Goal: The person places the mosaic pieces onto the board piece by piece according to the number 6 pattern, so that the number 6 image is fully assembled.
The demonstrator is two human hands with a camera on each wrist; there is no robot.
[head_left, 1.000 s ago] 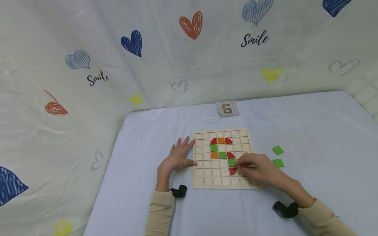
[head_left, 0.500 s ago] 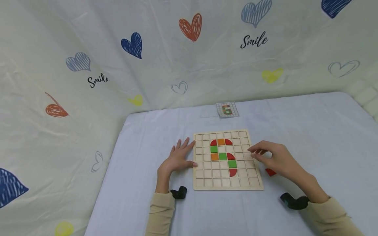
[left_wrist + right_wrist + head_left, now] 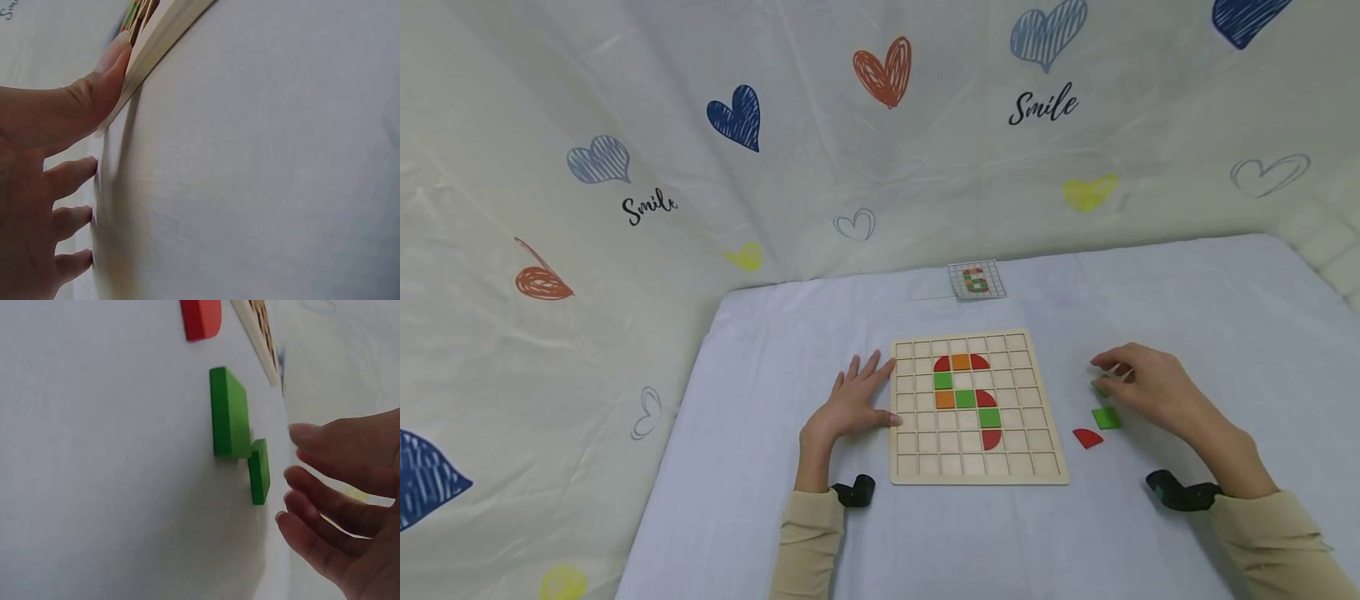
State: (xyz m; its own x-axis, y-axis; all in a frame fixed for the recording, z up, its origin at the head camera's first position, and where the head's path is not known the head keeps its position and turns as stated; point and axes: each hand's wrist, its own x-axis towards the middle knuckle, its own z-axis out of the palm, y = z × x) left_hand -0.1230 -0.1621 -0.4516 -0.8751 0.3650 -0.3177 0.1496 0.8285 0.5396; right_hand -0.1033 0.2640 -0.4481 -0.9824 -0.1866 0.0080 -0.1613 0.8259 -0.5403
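Observation:
My left hand is spread at the left edge of the pale wooden grid board, its thumb resting on the rim. Red rounded tiles, green squares and orange squares sit in the board's cells. To the right of the board, my right hand hovers over the farther green square tile, fingers loosely bent and apart from it, holding nothing. In the head view the fingers partly hide that tile. A nearer green square tile and a red quarter-round tile lie beside it.
A small card printed with a coloured grid pattern lies behind the board at the table's back edge. White cloth covers the table. A hanging with hearts and lettering rises behind. Each wrist carries a black camera.
My right hand has left the board and moved right to the loose green tiles, uncovering the red quarter-round tile. My left hand has stayed at the board's edge.

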